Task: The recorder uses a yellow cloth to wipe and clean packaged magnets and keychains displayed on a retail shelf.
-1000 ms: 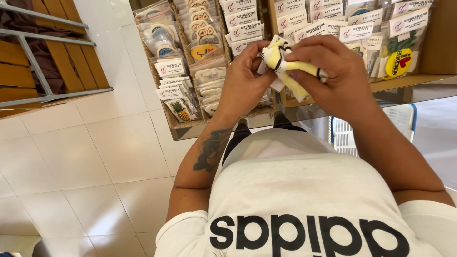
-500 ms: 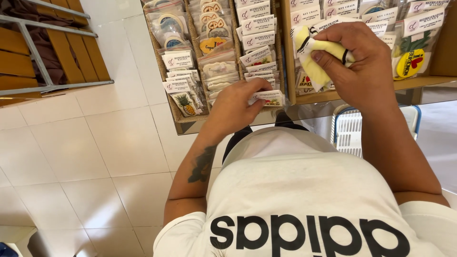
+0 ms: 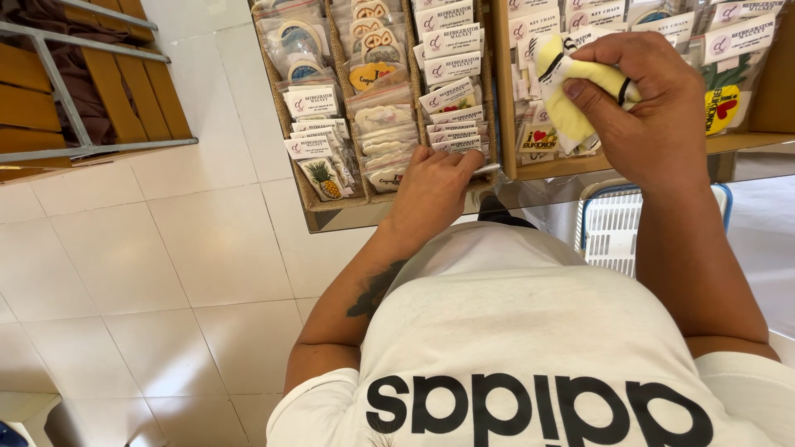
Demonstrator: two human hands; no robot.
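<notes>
My right hand [image 3: 654, 108] is raised in front of the right display box and grips a soft yellow plush item [image 3: 571, 91] with black trim. My left hand [image 3: 435, 190] reaches down to the front of the woven display tray [image 3: 331, 211]; its fingertips press on a small packaged magnet [image 3: 464, 149] at the front of a row of packets. Whether the fingers pinch that packet or only rest on it is hard to tell.
Rows of clear-bagged magnets [image 3: 323, 141] and keychains [image 3: 538, 132] fill wooden compartments on a shelf. A white slatted basket [image 3: 617, 223] stands below the shelf at right. A wooden bench with a metal frame [image 3: 83, 99] is at far left on a white tiled floor [image 3: 166, 290].
My left hand left the plush item and dropped to the front row of packets. My right hand carried the plush to the right and kept hold of it.
</notes>
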